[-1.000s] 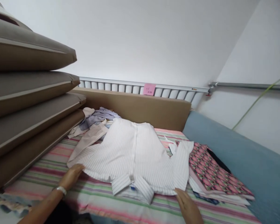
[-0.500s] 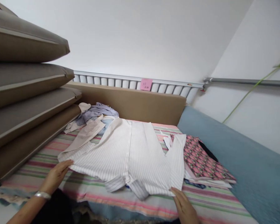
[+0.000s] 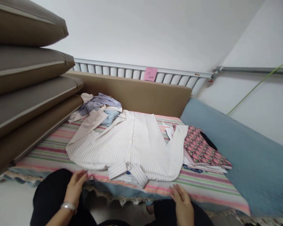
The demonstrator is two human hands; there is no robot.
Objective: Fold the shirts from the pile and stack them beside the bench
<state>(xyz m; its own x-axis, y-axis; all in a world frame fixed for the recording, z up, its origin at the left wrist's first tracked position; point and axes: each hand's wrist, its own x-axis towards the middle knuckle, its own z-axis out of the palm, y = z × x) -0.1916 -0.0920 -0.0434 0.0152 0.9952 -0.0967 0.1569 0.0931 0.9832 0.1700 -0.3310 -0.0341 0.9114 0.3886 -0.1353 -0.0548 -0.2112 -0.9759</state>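
Observation:
A white pinstriped button-up shirt (image 3: pixel 143 141) lies spread on the striped bed sheet (image 3: pixel 217 188), its collar toward me. One sleeve is bent out to the left, the other folded up along the right side. My left hand (image 3: pixel 75 186), with a silver bracelet on the wrist, is at the sheet's front edge, below the shirt's left part. Its fingers reach forward and hold nothing. Just short of the shirt's lower right edge, my right hand (image 3: pixel 182 201) has its fingers stretched out, also without anything in them. Both hands are apart from the cloth.
Rumpled clothes (image 3: pixel 99 105) lie at the back left, beside stacked brown cushions (image 3: pixel 37 100). To the right sits a folded pile topped by a pink patterned garment (image 3: pixel 200 147), against a blue padded side (image 3: pixel 245 147). A brown panel (image 3: pixel 141 95) stands before the radiator (image 3: pixel 113 69).
Both hands have let go of the shirt's near corners and drawn back toward me. The shirt now lies flat, its near edge rounded. The view has tipped downward, showing my knees.

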